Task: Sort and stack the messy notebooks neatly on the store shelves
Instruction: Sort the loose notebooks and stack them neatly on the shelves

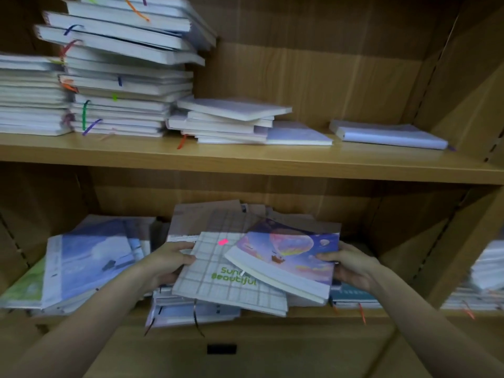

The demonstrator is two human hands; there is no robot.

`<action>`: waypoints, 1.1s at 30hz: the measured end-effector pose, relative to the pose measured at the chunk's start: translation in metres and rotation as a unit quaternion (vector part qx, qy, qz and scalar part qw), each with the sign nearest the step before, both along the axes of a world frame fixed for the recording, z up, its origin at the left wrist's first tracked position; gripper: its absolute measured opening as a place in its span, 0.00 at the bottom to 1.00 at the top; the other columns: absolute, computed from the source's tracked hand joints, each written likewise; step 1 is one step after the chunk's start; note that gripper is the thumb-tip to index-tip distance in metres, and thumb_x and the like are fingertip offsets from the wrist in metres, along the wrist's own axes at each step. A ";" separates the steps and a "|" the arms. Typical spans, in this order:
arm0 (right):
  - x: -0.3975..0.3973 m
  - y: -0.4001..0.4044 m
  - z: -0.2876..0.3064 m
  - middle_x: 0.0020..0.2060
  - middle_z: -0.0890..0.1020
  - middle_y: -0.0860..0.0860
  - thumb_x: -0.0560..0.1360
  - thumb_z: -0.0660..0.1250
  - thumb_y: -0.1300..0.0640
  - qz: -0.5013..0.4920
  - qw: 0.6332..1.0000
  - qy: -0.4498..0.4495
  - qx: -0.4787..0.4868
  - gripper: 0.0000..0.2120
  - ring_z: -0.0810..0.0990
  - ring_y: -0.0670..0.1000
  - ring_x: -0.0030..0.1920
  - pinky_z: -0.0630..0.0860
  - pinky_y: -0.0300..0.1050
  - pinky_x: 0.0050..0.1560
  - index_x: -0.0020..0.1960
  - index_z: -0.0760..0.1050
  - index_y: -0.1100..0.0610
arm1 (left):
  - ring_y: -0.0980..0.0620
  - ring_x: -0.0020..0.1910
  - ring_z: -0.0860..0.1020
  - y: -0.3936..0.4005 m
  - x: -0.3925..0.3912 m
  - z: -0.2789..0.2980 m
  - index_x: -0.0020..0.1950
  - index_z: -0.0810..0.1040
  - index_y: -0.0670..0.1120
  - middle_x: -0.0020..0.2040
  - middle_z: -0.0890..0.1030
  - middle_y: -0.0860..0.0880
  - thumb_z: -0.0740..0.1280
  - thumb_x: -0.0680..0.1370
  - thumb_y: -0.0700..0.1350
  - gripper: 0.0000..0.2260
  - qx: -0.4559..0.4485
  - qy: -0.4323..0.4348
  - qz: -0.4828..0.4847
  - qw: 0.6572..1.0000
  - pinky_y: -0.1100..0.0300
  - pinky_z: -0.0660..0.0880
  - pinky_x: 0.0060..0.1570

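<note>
Head view: on the lower shelf [272,313], around 6 o'clock, the left hand [166,261] grips the left edge of a grid-patterned notebook [218,279] lettered in green. At 4 o'clock the right hand [351,264] pinches the balloon-cover notebook [289,257] lying tilted across it. A leaning stack of white notebooks [122,77] sits at 11 o'clock on the upper shelf [245,156].

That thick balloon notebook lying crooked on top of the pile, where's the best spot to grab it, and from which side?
Probably by its right edge, coming in from the right. The balloon notebook lies tilted on the checked notebook, so its right edge stands clear of the pile. The right hand already pinches there, thumb on the cover. The left edge rests on the checked cover, which the left hand grips.
</note>
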State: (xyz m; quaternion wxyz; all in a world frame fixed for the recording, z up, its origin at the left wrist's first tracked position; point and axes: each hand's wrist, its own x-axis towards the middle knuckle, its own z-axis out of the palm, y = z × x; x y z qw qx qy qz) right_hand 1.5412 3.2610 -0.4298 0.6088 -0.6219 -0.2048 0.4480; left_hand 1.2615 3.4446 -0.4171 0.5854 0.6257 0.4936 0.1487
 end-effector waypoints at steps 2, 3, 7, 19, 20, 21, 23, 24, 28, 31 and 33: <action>-0.008 0.011 0.005 0.50 0.82 0.61 0.71 0.65 0.75 0.000 1.000 -0.010 0.008 0.19 0.82 0.59 0.46 0.82 0.51 0.39 0.58 0.73 0.61 | 0.46 0.44 0.79 0.002 -0.001 0.001 0.57 0.76 0.40 0.43 0.81 0.44 0.61 0.80 0.39 0.08 -0.013 -0.014 -0.005 1.000 0.50 0.75 0.49; -0.014 0.017 0.007 0.51 0.82 0.61 0.71 0.66 0.74 0.001 1.000 -0.023 0.006 0.19 0.82 0.58 0.47 0.81 0.52 0.41 0.58 0.72 0.60 | 0.45 0.46 0.80 0.004 -0.002 0.001 0.57 0.77 0.40 0.44 0.83 0.44 0.62 0.80 0.42 0.10 -0.021 -0.021 -0.014 0.999 0.50 0.76 0.50; -0.046 0.030 0.007 0.47 0.82 0.53 0.72 0.70 0.66 0.063 0.982 -0.152 -0.093 0.10 0.81 0.50 0.43 0.79 0.40 0.40 0.49 0.74 0.54 | 0.54 0.34 0.82 0.000 0.001 -0.002 0.48 0.76 0.47 0.32 0.83 0.51 0.67 0.76 0.39 0.03 0.006 -0.029 -0.058 0.998 0.62 0.78 0.35; -0.061 0.063 0.015 0.54 0.78 0.61 0.72 0.66 0.74 -0.033 0.995 -0.095 -0.026 0.26 0.78 0.54 0.47 0.77 0.39 0.37 0.68 0.64 0.65 | 0.43 0.62 0.73 0.018 0.012 -0.012 0.66 0.74 0.42 0.64 0.76 0.43 0.65 0.78 0.40 0.16 0.234 0.032 0.054 0.970 0.57 0.69 0.61; -0.062 0.058 0.014 0.52 0.78 0.62 0.72 0.66 0.74 -0.014 0.995 -0.090 -0.034 0.23 0.78 0.53 0.44 0.77 0.37 0.34 0.65 0.66 0.64 | 0.44 0.63 0.73 0.012 0.010 -0.014 0.65 0.75 0.43 0.63 0.76 0.43 0.64 0.78 0.39 0.16 0.270 0.054 0.019 0.961 0.60 0.68 0.60; -0.063 0.052 0.014 0.51 0.79 0.63 0.73 0.65 0.74 0.006 0.996 -0.079 -0.041 0.21 0.79 0.53 0.43 0.78 0.37 0.35 0.64 0.68 0.65 | 0.46 0.63 0.72 0.007 0.007 -0.015 0.65 0.76 0.44 0.64 0.75 0.44 0.63 0.78 0.38 0.15 0.310 0.072 -0.023 0.948 0.63 0.67 0.59; -0.062 0.036 0.017 0.49 0.80 0.62 0.74 0.64 0.72 0.036 0.995 -0.081 -0.051 0.16 0.80 0.54 0.44 0.79 0.38 0.38 0.62 0.70 0.65 | 0.49 0.65 0.71 0.000 0.004 -0.017 0.63 0.77 0.46 0.66 0.73 0.47 0.62 0.77 0.36 0.15 0.376 0.094 -0.093 0.917 0.66 0.64 0.59; -0.061 0.029 0.020 0.48 0.80 0.61 0.75 0.64 0.71 0.029 0.992 -0.107 -0.058 0.15 0.80 0.54 0.45 0.79 0.40 0.40 0.61 0.71 0.66 | 0.50 0.64 0.71 -0.004 0.002 -0.016 0.63 0.77 0.47 0.66 0.72 0.48 0.62 0.78 0.36 0.15 0.404 0.104 -0.112 0.902 0.68 0.63 0.58; -0.052 -0.001 0.050 0.44 0.81 0.58 0.78 0.60 0.69 -0.071 0.964 -0.255 -0.023 0.09 0.80 0.51 0.38 0.78 0.34 0.35 0.56 0.75 0.67 | 0.48 0.56 0.76 -0.026 0.008 0.004 0.57 0.79 0.42 0.57 0.76 0.48 0.62 0.76 0.34 0.13 0.577 0.061 -0.104 0.808 0.62 0.69 0.53; -0.050 -0.032 0.082 0.40 0.82 0.55 0.78 0.60 0.67 -0.112 0.920 -0.368 0.072 0.09 0.81 0.47 0.35 0.77 0.33 0.34 0.48 0.77 0.59 | 0.53 0.47 0.75 -0.049 0.022 0.040 0.51 0.80 0.41 0.51 0.78 0.47 0.57 0.75 0.39 0.13 0.664 -0.033 -0.131 0.736 0.62 0.72 0.45; -0.050 -0.051 0.103 0.37 0.82 0.54 0.78 0.60 0.66 -0.118 0.891 -0.418 0.128 0.09 0.82 0.47 0.34 0.78 0.36 0.35 0.46 0.77 0.56 | 0.53 0.47 0.74 -0.063 0.033 0.066 0.50 0.80 0.40 0.49 0.78 0.46 0.55 0.75 0.40 0.14 0.701 -0.076 -0.143 0.695 0.64 0.71 0.45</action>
